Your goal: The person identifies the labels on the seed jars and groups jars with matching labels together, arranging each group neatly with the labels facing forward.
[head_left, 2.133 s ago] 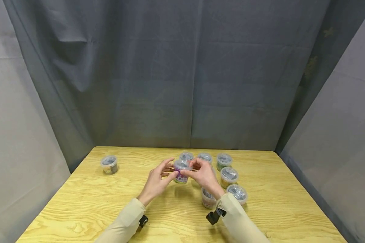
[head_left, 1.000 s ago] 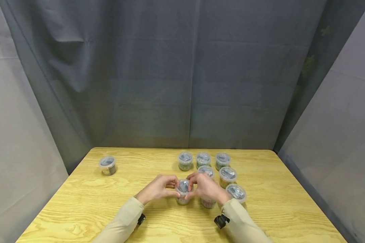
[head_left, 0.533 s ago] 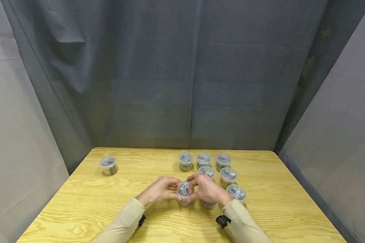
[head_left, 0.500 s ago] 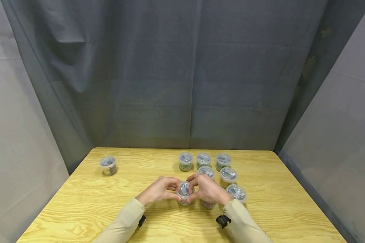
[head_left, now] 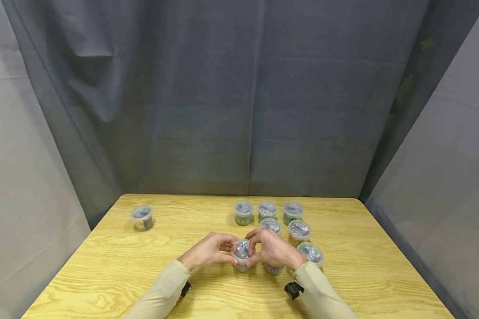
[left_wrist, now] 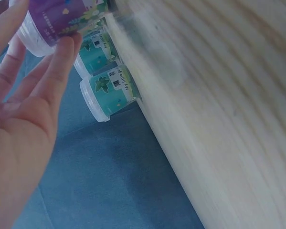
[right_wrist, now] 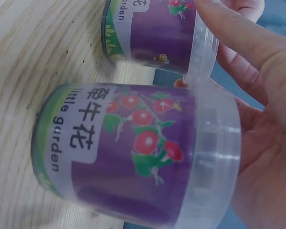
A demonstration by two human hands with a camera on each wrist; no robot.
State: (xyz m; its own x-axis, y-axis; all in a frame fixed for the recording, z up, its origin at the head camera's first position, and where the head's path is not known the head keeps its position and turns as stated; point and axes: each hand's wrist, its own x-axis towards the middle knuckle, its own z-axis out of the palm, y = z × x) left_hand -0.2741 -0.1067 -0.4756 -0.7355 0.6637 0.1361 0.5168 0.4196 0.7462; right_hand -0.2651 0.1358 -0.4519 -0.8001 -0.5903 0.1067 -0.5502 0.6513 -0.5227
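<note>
Both hands hold a small clear-lidded plastic tub (head_left: 242, 250) upright at the front middle of the table. Its label is purple in the left wrist view, where fingers touch the tub (left_wrist: 61, 19). My left hand (head_left: 209, 250) grips its left side between thumb and fingers. From the other side, my right hand (head_left: 272, 248) pinches the rim. Directly right of it stands another purple-labelled tub (head_left: 273, 268), partly hidden under the right hand. In the right wrist view this tub (right_wrist: 138, 143) fills the foreground, showing red flowers, with the held tub (right_wrist: 164, 38) behind it.
Behind the hands stand several lidded tubs: a back row with a teal-labelled tub (head_left: 243, 213), and others, including a yellowish tub (head_left: 299, 232) and a front right tub (head_left: 311, 254). One tub (head_left: 142, 218) stands apart at the back left. A grey curtain (head_left: 207, 110) borders the wooden table (head_left: 104, 274).
Two seconds ago both hands held the purple tub raised and farther back. It came down toward the front, beside the other purple tub. During the last half second hands and tub hardly moved.
</note>
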